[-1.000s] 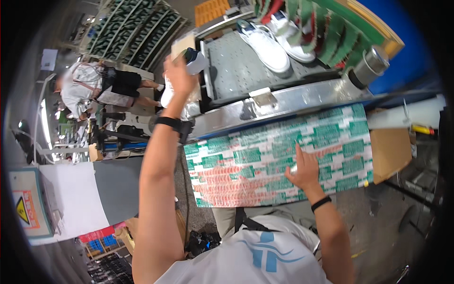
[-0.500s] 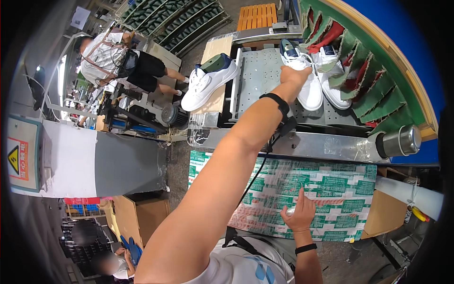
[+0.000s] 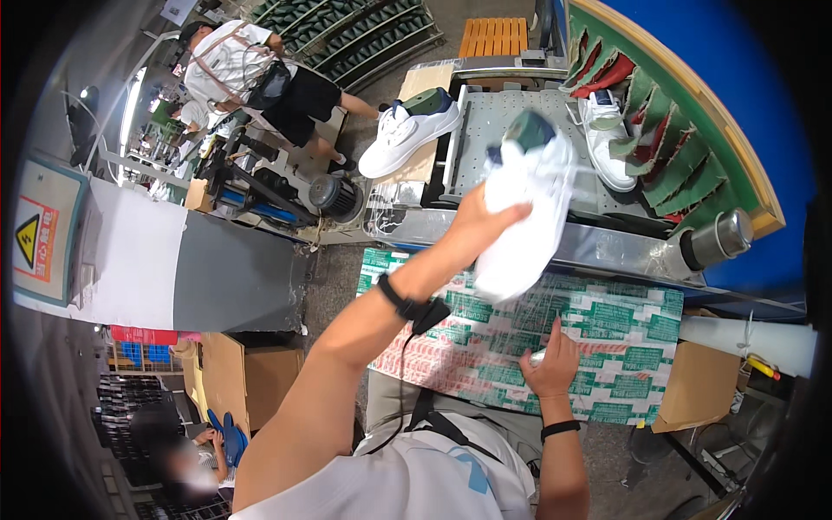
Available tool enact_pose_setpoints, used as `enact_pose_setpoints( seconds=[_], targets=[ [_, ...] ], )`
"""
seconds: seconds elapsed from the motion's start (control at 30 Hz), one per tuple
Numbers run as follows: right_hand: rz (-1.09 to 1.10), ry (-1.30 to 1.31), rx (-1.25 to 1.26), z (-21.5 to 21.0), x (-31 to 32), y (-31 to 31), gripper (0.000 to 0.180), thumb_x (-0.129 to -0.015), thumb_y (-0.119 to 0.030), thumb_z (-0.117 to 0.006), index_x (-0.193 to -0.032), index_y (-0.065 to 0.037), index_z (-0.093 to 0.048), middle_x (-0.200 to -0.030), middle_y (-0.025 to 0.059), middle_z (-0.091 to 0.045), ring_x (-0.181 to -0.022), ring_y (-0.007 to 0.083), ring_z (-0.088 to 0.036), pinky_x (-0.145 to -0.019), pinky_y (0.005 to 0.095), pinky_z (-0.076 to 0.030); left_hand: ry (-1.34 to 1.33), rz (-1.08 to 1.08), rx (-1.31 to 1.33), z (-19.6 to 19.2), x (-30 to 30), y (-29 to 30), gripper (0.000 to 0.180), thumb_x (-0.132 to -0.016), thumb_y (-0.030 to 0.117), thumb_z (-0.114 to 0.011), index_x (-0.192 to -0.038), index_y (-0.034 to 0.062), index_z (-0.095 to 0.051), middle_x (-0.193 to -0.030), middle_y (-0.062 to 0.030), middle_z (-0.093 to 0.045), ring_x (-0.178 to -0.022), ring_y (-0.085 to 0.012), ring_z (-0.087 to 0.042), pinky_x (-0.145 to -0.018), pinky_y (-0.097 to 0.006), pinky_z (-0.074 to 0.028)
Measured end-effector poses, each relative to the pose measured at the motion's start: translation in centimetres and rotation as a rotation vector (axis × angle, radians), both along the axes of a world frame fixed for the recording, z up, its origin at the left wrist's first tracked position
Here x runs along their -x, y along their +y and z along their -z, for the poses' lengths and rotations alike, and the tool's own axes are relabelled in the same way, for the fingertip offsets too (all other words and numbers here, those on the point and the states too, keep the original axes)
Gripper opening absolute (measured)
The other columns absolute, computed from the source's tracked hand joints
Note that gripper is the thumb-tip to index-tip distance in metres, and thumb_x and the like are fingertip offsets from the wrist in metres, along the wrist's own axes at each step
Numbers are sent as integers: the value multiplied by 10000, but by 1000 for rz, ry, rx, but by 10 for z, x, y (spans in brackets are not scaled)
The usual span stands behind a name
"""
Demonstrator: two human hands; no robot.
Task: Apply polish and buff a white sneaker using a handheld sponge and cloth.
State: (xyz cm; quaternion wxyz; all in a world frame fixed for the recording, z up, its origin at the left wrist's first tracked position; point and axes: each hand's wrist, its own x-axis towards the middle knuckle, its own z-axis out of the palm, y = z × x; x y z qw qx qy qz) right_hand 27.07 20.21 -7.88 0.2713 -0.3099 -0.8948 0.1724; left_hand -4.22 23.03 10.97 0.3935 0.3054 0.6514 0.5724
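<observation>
A white lace-up sneaker (image 3: 526, 221) with a dark green shoe last in its opening is gripped in my left hand (image 3: 485, 227). It is lifted off the perforated metal surface, toe pointing toward me, blurred by motion. Low over the board covered in green-and-white printed tape (image 3: 624, 347) is my right hand (image 3: 552, 364); its index finger is stretched out. Between its thumb and palm shows a small whitish thing (image 3: 538, 356), too hidden to name. A second white sneaker (image 3: 609, 143) stands on the perforated surface (image 3: 485, 130), beside the green flaps.
Another white sneaker (image 3: 412, 132) rests at the left on a wooden board. Green and red flaps (image 3: 672, 156) hang along the machine opening. A metal cylinder (image 3: 726, 234) juts out at the right. A person (image 3: 260, 78) stands at far left; another sits lower left beside cardboard boxes (image 3: 251, 373).
My left hand has lifted one sneaker off the perforated surface and brought it toward me. The other sneakers stay in place. My right hand has hardly moved.
</observation>
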Motion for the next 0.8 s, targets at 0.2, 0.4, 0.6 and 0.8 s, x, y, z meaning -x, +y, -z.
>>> enact_pose_setpoints(
  seconds=[0.2,0.4,0.6,0.8],
  targets=[
    [20,-19,18,6,-12,-9,921,-812,-293,-800,-1607,81,-525,-1130,191,-695,-990,377,-656,-917,492,-540,518,-174,280,40,-89,-186,999,-759,281,-993,-1590,38,-494,-1417,-208,-712,-1360,-329,-685,-1157,-442,-528],
    [-5,8,-10,-5,2,-7,937,-845,-311,-804,-1655,39,-490,-1085,155,-684,-1001,371,-659,-891,507,-520,177,-166,331,107,-112,-256,1002,-879,277,-951,-1661,-21,-400,-1460,-214,-695,-1359,-308,-677,-1150,-434,-537],
    [26,12,301,-19,1,-43,915,-861,-272,-835,-1650,45,-498,-1105,172,-707,-1016,376,-681,-896,499,-556,157,-193,215,134,-69,-291,698,-982,223,-887,-1576,7,-591,-1419,-172,-723,-1348,-279,-670,-1108,-423,-562],
    [-513,143,255,-103,37,-147,927,-822,-263,-861,-1612,71,-510,-1135,214,-713,-1037,401,-690,-946,501,-544,307,-129,86,83,-29,-261,716,-998,238,-874,-1619,65,-563,-1611,-197,-608,-1543,-334,-526,-1236,-476,-479]
  ],
)
